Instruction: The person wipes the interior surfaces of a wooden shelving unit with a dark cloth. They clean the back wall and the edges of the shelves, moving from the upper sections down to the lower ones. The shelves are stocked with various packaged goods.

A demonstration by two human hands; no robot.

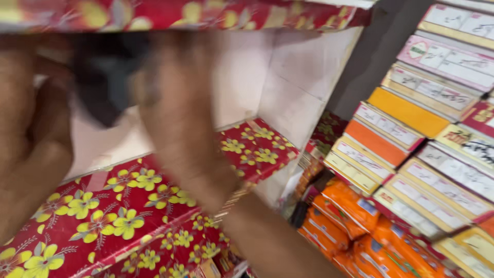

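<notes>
Both my hands are raised inside a shelf compartment and are heavily blurred. My left hand (31, 128) is at the far left with its fingers curled toward a dark, blackish object (105, 82). My right hand (177, 108) shows its back to the camera and closes on the same dark object from the right. The object's shape and kind cannot be made out. A thin bracelet (231, 202) sits on my right wrist. Below the hands lies the shelf board (118, 206), covered in red paper with yellow flowers.
A second red floral shelf (206, 13) runs overhead, with white walls (303, 77) behind. At the right, flat boxes (437, 128) are stacked in slanting rows. Orange packets (355, 206) are piled below them.
</notes>
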